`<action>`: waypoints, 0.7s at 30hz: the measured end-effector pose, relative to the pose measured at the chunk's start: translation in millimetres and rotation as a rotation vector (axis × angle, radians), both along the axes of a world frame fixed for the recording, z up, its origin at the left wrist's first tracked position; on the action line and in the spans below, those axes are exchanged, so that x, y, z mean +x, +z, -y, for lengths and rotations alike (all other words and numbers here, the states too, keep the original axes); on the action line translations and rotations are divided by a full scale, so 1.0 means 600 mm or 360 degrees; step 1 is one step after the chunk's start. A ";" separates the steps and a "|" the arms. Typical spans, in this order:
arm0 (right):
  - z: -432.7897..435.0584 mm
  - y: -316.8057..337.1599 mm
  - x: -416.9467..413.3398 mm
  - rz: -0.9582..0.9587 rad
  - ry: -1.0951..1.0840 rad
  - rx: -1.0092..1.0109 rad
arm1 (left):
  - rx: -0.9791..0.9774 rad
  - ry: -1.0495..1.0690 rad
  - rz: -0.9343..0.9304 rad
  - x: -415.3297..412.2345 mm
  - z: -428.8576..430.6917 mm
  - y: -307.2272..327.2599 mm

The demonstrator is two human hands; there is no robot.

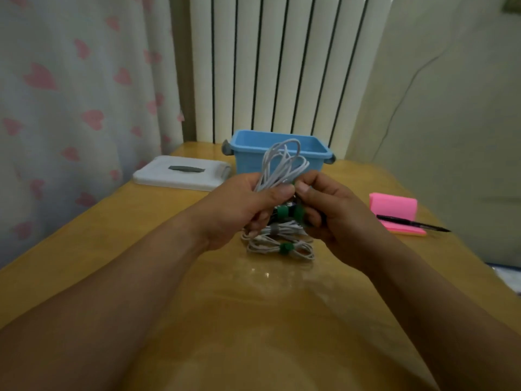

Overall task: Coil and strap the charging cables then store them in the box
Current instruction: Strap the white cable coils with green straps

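My left hand (248,204) grips a coiled white charging cable (282,162), whose loops stick up in front of the blue box (318,162). My right hand (329,210) pinches the same coil beside the left thumb. Whether a strap is in its fingers is hidden. Below my hands, several coiled white cables lie on the wooden table (197,292): one with a green strap (286,248), one with a grey strap (275,229). More green straps (283,211) show between my hands. The box stands open at the back of the table.
The box's white lid (180,172) with a grey handle lies to the left of the box. A pink notepad (394,208) with a black pen (411,222) on it sits at the right. A radiator and a curtain stand behind the table.
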State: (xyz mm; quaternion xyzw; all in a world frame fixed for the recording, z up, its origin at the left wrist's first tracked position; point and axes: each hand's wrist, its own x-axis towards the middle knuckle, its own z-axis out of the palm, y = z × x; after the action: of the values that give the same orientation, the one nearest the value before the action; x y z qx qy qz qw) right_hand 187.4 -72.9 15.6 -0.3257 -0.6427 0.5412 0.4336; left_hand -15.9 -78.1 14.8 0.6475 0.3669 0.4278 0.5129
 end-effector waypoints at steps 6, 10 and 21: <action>-0.001 -0.005 0.061 0.0217 -0.0022 -0.0022 | -0.0135 -0.0179 0.0095 0.051 -0.017 -0.003; -0.011 -0.012 0.087 0.0472 -0.0115 0.0162 | -0.0281 -0.0259 0.0243 0.074 -0.018 -0.029; 0.040 0.020 0.033 0.0251 -0.0240 0.0518 | 0.0267 0.0410 -0.0451 0.081 -0.028 -0.029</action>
State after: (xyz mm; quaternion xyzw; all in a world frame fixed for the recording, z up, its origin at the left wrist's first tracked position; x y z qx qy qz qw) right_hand 207.5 -96.8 27.8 -0.3399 -0.7275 0.3689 0.4681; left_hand 32.9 -61.5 -2.9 0.6894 0.4781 0.4235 0.3417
